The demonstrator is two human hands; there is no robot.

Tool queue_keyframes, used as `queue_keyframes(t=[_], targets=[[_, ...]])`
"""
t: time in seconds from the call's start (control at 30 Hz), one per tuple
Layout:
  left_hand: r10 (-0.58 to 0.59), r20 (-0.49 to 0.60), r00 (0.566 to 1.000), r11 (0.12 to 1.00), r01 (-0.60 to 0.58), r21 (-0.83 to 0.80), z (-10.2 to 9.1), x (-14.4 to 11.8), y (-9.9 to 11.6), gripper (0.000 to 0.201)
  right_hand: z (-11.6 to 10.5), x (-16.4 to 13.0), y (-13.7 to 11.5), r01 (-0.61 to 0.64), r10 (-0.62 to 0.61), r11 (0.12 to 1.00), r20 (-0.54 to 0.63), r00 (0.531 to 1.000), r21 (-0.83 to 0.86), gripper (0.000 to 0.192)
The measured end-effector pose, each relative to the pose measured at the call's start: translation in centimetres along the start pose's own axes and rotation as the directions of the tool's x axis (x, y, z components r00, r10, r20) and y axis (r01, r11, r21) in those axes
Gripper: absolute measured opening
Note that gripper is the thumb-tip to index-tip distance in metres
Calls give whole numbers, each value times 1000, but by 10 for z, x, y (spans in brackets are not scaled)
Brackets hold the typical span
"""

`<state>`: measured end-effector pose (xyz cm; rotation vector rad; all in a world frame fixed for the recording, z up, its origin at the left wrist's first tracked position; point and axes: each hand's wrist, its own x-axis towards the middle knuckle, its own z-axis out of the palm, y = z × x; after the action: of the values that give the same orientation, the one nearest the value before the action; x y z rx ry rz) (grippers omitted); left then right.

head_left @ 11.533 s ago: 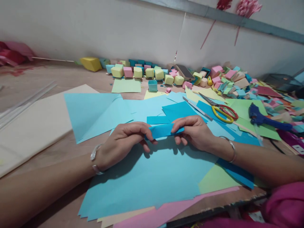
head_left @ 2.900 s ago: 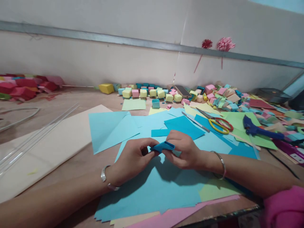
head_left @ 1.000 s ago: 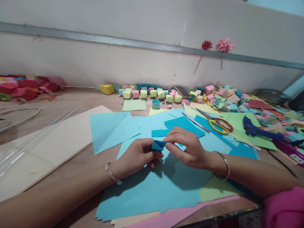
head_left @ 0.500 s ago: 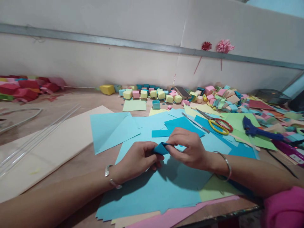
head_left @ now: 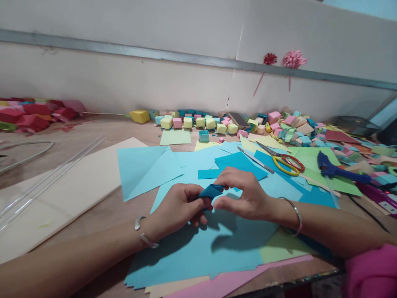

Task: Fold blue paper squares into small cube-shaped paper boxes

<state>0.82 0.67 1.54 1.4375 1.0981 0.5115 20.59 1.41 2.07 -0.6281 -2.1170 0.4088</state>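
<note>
Folded piece of dark blue paper, small and creased into a narrow wedge, held just above the table at the centre of the work area. The left hand is closed on its near end, thumb and fingers pinching the folds flat so they do not spring open; the right hand meets it from the other side, forefinger and thumb tip on the far end, the remaining fingers loosely curled and spread, a hold suited to pressing or tucking a flap while the other hand steadies the piece. Both wrists carry a silver bangle. Beneath the hands lies a large light blue sheet on top of pink and green sheets, serving as a work mat and keeping spare stock within reach. Further blue sheets are fanned just beyond, one dark blue strip lying close behind the hands. Scissors with red and yellow handles and a blue glue gun lie to the right, well apart from the hands, on green paper. A row of small paper cubes in yellow, pink and teal stands along the wall, kept away from the folding area. A cream board lies to the left.
</note>
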Motion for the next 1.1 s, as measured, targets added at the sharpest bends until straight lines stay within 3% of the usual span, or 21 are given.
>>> queue_keyframes(t=[0.13, 0.3, 0.47, 0.57, 0.63, 0.77, 0.97, 1.1], targets=[[-20, 77, 997, 989, 9, 148, -2, -1, 1, 24, 2, -2, 1, -98, 95, 994, -51, 994, -55, 19], [116, -67, 991, 951, -91, 296, -7, 1, 6, 23, 2, 1, 9, -370, 370, 929, -88, 925, 22, 19], [217, -153, 964, 905, -140, 401, -10, 3, 8, 28, -1, 3, 20, -491, 504, 862, -99, 858, 129, 21], [194, -168, 967, 930, -126, 345, -11, 4, 6, 22, -2, 3, 27, -522, 538, 840, -105, 836, 148, 19], [185, -182, 966, 954, -131, 271, -11, 4, 4, 30, -2, 3, 32, -530, 543, 838, -98, 834, 131, 14], [222, -138, 965, 937, -172, 303, -9, 2, 5, 18, -2, 2, 36, -520, 520, 854, -4, 854, 27, 33], [270, 13, 963, 773, -225, 593, -8, -1, 0, 20, 0, 0, 32, -416, 437, 896, 135, 890, -155, 9], [267, 85, 960, 636, -242, 732, -8, -4, -5, 25, 2, -1, 30, -420, 462, 883, 218, 860, -211, 11]])
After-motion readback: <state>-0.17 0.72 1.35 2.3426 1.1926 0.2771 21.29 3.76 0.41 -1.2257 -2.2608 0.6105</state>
